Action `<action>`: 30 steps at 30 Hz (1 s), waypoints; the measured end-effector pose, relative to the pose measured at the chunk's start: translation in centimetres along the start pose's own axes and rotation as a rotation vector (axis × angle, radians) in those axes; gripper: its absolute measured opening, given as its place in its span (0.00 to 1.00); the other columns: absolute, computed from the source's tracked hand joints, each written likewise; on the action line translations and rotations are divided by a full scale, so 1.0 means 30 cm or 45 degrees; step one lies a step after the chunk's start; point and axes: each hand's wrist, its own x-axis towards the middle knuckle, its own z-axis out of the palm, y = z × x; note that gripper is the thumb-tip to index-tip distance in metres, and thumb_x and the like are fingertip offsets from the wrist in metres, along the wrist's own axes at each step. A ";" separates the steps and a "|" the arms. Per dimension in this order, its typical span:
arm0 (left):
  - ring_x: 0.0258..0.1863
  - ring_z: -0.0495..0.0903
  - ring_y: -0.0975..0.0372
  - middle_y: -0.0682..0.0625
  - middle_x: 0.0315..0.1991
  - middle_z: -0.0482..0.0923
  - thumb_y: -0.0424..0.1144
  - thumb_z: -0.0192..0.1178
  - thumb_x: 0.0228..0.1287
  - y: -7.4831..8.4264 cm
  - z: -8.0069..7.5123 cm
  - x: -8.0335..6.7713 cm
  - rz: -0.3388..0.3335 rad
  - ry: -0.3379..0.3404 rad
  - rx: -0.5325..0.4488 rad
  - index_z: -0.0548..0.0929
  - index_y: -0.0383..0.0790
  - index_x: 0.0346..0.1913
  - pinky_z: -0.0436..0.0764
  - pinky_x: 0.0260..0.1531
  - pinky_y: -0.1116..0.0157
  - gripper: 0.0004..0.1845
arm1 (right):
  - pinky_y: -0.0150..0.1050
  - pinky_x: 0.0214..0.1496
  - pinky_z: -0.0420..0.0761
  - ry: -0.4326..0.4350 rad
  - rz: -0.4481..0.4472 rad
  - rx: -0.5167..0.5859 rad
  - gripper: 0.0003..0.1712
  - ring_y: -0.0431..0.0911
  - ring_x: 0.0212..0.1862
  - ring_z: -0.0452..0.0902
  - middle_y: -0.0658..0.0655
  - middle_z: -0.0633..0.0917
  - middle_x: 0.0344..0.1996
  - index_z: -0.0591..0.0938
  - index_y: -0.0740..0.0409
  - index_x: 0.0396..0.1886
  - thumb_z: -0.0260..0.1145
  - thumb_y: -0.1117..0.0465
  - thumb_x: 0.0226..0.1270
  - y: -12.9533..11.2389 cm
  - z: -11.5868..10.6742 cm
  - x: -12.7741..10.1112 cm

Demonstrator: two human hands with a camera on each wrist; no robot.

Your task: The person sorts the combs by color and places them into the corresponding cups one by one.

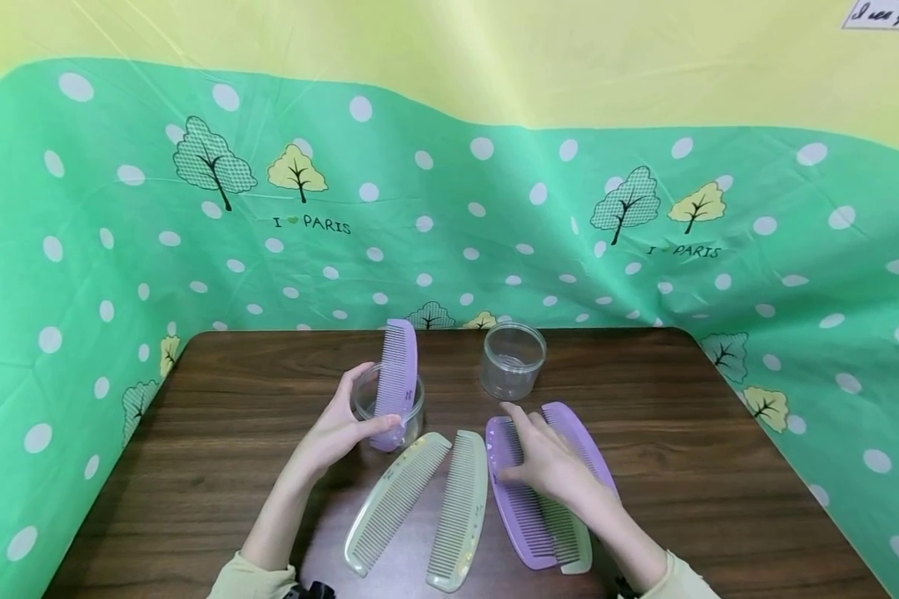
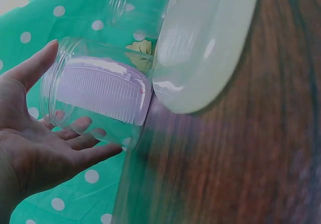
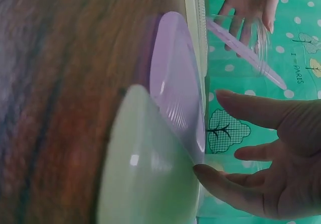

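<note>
While the left hand [image 1: 339, 428], fingers spread, brackets the jar [image 1: 414, 424] with its leaning comb [image 1: 399, 366], no grip evident | right hand [image 1: 550, 466], fingers parted, empty, is nearer, above the purple combs [image 1: 515, 520] | their long axes run away from the person, far ends leftward

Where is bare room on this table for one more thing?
The brown wooden table is bare left of the left hand and right of the right hand; a smaller patch separates two clear round jars. The front middle is crowded with curved green combs and curved purple combs.
</note>
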 end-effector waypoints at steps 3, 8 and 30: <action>0.81 0.56 0.48 0.44 0.81 0.57 0.40 0.76 0.59 0.002 -0.002 0.000 -0.005 0.003 0.010 0.52 0.48 0.79 0.54 0.79 0.42 0.52 | 0.54 0.45 0.83 0.005 -0.006 -0.064 0.60 0.55 0.46 0.81 0.67 0.80 0.55 0.67 0.53 0.76 0.87 0.56 0.42 -0.008 0.000 -0.006; 0.81 0.56 0.48 0.44 0.81 0.57 0.40 0.76 0.59 0.003 -0.004 0.001 -0.006 0.002 0.003 0.52 0.48 0.79 0.54 0.79 0.42 0.52 | 0.53 0.42 0.83 0.005 -0.036 -0.175 0.62 0.56 0.47 0.81 0.66 0.81 0.51 0.69 0.58 0.74 0.89 0.51 0.37 -0.026 0.003 -0.016; 0.80 0.58 0.47 0.44 0.81 0.57 0.41 0.76 0.59 -0.004 -0.003 0.001 -0.010 0.002 0.020 0.52 0.49 0.80 0.57 0.78 0.43 0.52 | 0.56 0.43 0.84 0.039 -0.054 -0.190 0.66 0.58 0.47 0.80 0.69 0.78 0.52 0.71 0.67 0.72 0.92 0.51 0.28 -0.029 0.043 -0.028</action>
